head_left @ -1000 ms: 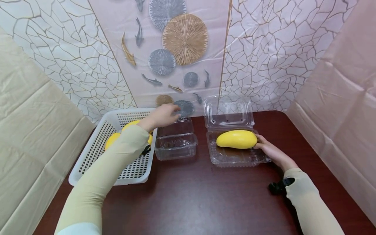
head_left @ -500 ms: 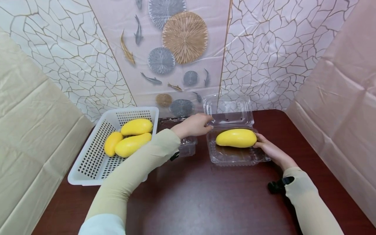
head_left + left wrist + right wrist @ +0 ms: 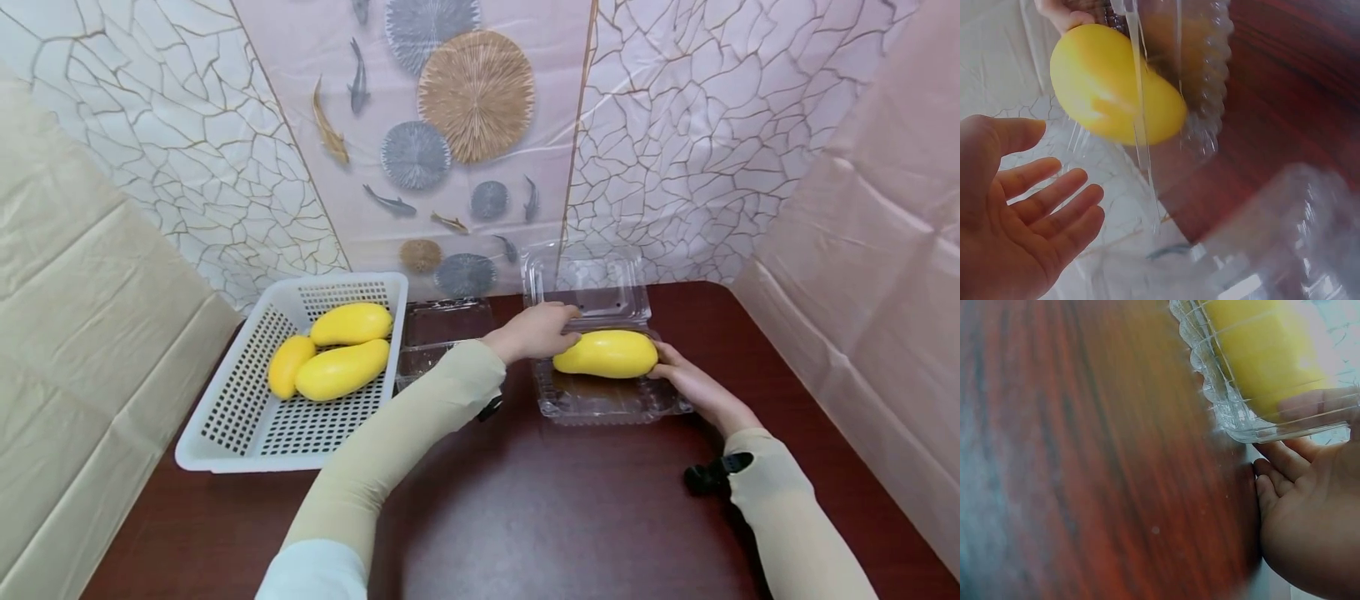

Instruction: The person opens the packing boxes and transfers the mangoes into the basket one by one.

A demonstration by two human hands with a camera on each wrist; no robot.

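Observation:
A yellow mango (image 3: 611,354) lies in the clear plastic clamshell container (image 3: 592,408), whose lid (image 3: 588,283) stands up at the back. At the container's right side, my right hand (image 3: 697,387) holds the wall: the right wrist view has the thumb (image 3: 1313,405) showing through the plastic by the mango, with the other fingers outside. My left hand (image 3: 536,332) is at the mango's left end in the head view. From the left wrist, its fingers (image 3: 1054,197) look spread and relaxed, with a gap between them and the mango (image 3: 1110,87).
A white perforated basket (image 3: 197,457) at the left holds three more mangoes, one of them the front mango (image 3: 341,371). Between it and my left arm stands a second clear container (image 3: 420,358), partly covered by the sleeve. A patterned cloth wall (image 3: 480,208) closes off the table's back.
My left hand has moved right, from above the basket and second container to the mango's left end. The right hand and the mango have stayed in place.

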